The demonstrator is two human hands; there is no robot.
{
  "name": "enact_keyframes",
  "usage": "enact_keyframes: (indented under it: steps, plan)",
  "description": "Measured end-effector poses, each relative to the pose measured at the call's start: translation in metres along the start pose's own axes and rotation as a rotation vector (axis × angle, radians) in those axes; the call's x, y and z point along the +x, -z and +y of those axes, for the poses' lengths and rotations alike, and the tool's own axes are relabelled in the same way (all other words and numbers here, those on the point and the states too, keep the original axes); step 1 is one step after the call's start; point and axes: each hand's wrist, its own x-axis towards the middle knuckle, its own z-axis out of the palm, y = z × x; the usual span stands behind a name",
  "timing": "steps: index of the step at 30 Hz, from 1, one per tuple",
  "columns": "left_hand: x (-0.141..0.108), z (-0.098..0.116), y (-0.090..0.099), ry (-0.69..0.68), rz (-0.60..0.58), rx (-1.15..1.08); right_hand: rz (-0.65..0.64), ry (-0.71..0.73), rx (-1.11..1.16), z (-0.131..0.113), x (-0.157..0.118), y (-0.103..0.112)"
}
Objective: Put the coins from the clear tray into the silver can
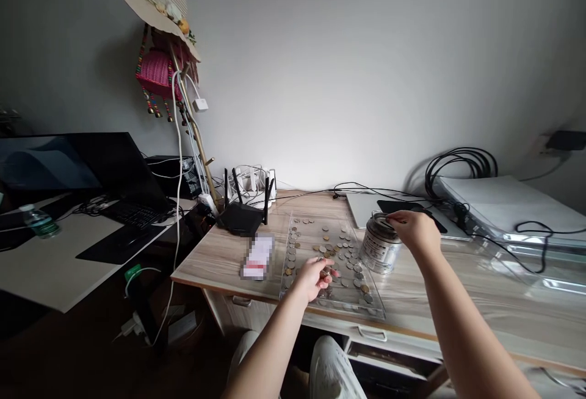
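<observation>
My left hand (pixel 312 280) hovers above a clear plastic tray (pixel 300 258), its fingers curled around a few coins that show in the palm. Silver and brass-coloured coins (pixel 326 237) lie scattered over the tray, several of them in a column along its left side. To the right of the tray stands a cylindrical tin (pixel 379 251) with a printed label, upright on the desk. My right hand (pixel 417 232) is at the tin's top with thumb and fingers pinched together. What sits between those fingertips is too small to make out.
Left of the tray lie a phone-like blurred item (pixel 257 257) and a black router (pixel 242 219) with upright antennas. Behind the tin rest a silver laptop (pixel 359 208) and black cables (pixel 460 164). A clear plastic box (pixel 526 204) stands at right, and a white cable (pixel 178 161) hangs at left.
</observation>
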Motion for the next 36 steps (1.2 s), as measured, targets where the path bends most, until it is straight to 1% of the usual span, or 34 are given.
enact_keyframes:
  steps: [2, 3, 4, 5, 6, 7, 9, 10, 11, 13, 15, 17, 19, 21, 22, 24, 26, 28, 29, 30, 31, 33, 34, 36]
  plan:
    - [0.0, 0.0, 0.001, -0.008, -0.053, 0.042, -0.172, -0.031, -0.046, 0.011, 0.018, -0.003]
    - [0.0, 0.001, 0.001, 0.0, -0.077, 0.053, -0.224, -0.037, -0.074, 0.014, 0.023, -0.005]
    - [0.0, 0.001, 0.002, 0.012, -0.096, 0.054, -0.254, -0.04, -0.107, 0.015, 0.026, -0.006]
    - [-0.001, 0.002, 0.002, 0.026, -0.109, 0.045, -0.253, -0.032, -0.138, 0.013, 0.025, -0.006]
    - [-0.001, 0.003, 0.002, 0.039, -0.113, 0.028, -0.212, -0.009, -0.157, 0.009, 0.022, -0.005]
    - [-0.001, 0.004, 0.002, 0.053, -0.11, 0.008, -0.135, 0.03, -0.151, 0.003, 0.015, -0.004]
    - [-0.001, 0.005, 0.002, 0.083, -0.093, -0.024, 0.03, 0.135, -0.06, -0.016, -0.007, -0.004]
    - [0.0, 0.005, 0.002, 0.09, -0.085, -0.033, 0.044, 0.201, 0.017, -0.028, -0.022, -0.006]
    - [0.0, 0.004, 0.002, 0.087, -0.074, -0.036, 0.008, 0.258, 0.104, -0.039, -0.038, -0.01]
    - [0.002, 0.002, 0.002, 0.062, -0.03, -0.03, -0.282, 0.376, 0.255, -0.06, -0.069, -0.025]
    - [0.004, 0.001, 0.001, 0.037, 0.031, -0.024, -0.466, 0.4, 0.335, -0.072, -0.092, -0.045]
    - [0.004, 0.001, 0.0, 0.047, 0.061, -0.024, -0.535, 0.354, 0.38, -0.075, -0.103, -0.064]
    - [0.003, 0.003, -0.001, 0.09, 0.028, -0.03, -0.566, 0.304, 0.431, -0.073, -0.104, -0.076]
    - [0.001, 0.005, -0.002, 0.139, -0.016, -0.038, -0.571, 0.27, 0.503, -0.068, -0.099, -0.079]
    - [0.0, 0.006, -0.002, 0.149, -0.031, -0.043, -0.547, 0.249, 0.542, -0.065, -0.095, -0.075]
    - [-0.002, 0.008, -0.003, 0.143, -0.045, -0.053, -0.454, 0.191, 0.614, -0.058, -0.081, -0.061]
    - [-0.003, 0.008, -0.002, 0.127, -0.054, -0.056, -0.318, 0.132, 0.647, -0.047, -0.06, -0.04]
    - [-0.002, 0.007, -0.001, 0.115, -0.051, -0.061, -0.172, 0.093, 0.579, -0.031, -0.033, -0.018]
    - [-0.002, 0.007, -0.001, 0.111, -0.043, -0.064, -0.093, 0.068, 0.479, -0.023, -0.02, -0.01]
    - [-0.001, 0.006, 0.0, 0.107, -0.033, -0.065, -0.065, 0.043, 0.355, -0.014, -0.006, -0.003]
    - [-0.001, 0.006, 0.0, 0.102, -0.022, -0.065, -0.066, 0.018, 0.226, -0.006, 0.005, 0.001]
    - [0.0, 0.005, -0.001, 0.089, -0.005, -0.055, -0.145, -0.012, 0.017, 0.007, 0.022, 0.004]
    - [0.0, 0.005, -0.001, 0.074, -0.003, -0.05, -0.195, -0.014, -0.044, 0.012, 0.027, 0.004]
    - [0.0, 0.004, -0.001, 0.033, -0.007, -0.042, -0.267, 0.002, -0.096, 0.016, 0.031, 0.002]
